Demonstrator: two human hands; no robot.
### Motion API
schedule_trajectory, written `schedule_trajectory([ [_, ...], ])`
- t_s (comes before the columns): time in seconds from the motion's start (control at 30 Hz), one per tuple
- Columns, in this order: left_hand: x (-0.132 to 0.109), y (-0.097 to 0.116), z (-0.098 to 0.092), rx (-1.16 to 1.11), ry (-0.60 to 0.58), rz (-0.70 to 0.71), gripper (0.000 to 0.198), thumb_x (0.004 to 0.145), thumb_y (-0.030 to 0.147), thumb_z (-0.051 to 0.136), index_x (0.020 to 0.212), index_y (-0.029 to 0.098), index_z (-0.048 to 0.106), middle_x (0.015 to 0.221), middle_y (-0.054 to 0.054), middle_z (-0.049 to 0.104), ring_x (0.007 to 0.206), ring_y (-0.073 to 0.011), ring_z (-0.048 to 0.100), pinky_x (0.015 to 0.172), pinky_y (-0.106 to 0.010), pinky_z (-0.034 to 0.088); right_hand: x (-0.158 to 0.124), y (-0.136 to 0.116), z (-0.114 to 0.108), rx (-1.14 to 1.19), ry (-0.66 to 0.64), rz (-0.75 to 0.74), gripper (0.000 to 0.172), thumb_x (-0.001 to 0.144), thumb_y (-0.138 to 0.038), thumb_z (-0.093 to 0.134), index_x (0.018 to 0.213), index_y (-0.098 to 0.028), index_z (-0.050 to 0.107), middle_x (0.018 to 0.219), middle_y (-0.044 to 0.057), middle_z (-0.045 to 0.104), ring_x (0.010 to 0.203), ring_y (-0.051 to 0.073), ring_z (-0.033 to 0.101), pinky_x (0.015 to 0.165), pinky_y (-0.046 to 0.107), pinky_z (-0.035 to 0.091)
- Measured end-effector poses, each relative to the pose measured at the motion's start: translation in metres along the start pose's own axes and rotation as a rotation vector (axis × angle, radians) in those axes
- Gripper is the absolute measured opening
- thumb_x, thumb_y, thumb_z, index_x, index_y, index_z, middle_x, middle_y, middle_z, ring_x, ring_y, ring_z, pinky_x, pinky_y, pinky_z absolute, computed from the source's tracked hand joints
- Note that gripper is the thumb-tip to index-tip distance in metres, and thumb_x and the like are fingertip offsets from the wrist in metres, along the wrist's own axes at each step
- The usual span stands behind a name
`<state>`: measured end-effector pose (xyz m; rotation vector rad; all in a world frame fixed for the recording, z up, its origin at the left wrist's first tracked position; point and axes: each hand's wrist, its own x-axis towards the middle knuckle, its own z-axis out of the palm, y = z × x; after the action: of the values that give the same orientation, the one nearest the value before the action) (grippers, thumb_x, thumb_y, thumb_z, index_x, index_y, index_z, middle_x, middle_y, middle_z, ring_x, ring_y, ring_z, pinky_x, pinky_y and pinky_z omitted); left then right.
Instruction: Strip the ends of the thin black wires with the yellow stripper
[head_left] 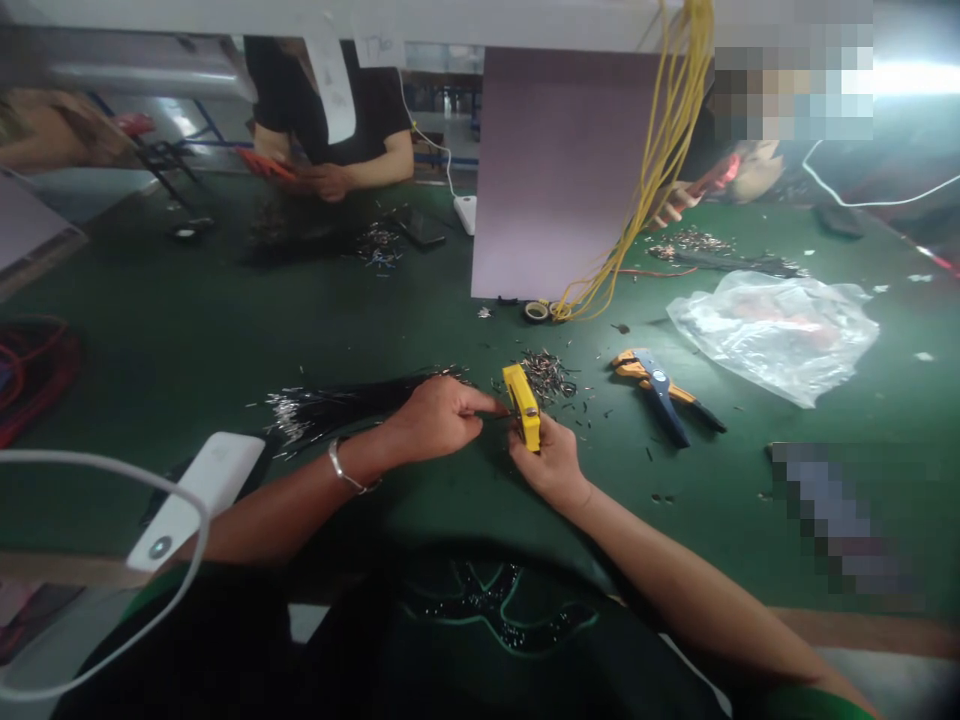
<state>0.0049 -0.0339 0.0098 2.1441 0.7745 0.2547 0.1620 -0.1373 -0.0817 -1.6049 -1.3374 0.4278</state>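
Note:
My right hand (551, 462) is closed around a small yellow wire stripper (522, 404), held upright over the green table (225, 330). My left hand (439, 415) is pinched on a thin black wire (491, 414) and holds its end at the stripper's jaw. A bundle of black wires with bare metal tips (337, 405) lies on the table just left of my left hand. A pile of small cut wire scraps (549, 375) sits right behind the stripper.
Orange-and-blue crimping pliers (660, 385) lie to the right, beside a clear plastic bag (776, 330). Yellow cables (645, 190) hang in front of an upright panel (555, 170). A white power bank (199, 495) lies near left. Two other people work across the table.

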Motion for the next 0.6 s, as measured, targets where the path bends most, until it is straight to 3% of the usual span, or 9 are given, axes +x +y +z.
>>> schedule_trajectory([
  [0.37,0.0039,-0.0048,0.0022,0.014,0.001,0.017,0.031,0.076,0.022,0.058,0.102,0.018,0.076,0.079,-0.003,0.075,0.067,-0.0141,0.063,0.069,-0.026,0.049,0.0038,0.0002,-0.0016,0.031,0.018,0.074,0.022,0.074,-0.035,0.054,0.059,-0.022,0.043,0.048,-0.006,0.040,0.045,0.010,0.037,0.046,0.024,0.031],
  [0.6,0.0063,-0.0056,0.0033,-0.030,-0.010,-0.006,0.028,0.077,0.023,0.059,0.098,0.015,0.076,0.083,-0.005,0.076,0.070,-0.0149,0.065,0.072,-0.027,0.050,0.0023,0.0069,-0.0029,0.200,-0.055,0.165,0.019,0.077,-0.035,0.057,0.068,-0.021,0.048,0.052,-0.004,0.050,0.045,0.011,0.044,0.045,0.024,0.037],
])
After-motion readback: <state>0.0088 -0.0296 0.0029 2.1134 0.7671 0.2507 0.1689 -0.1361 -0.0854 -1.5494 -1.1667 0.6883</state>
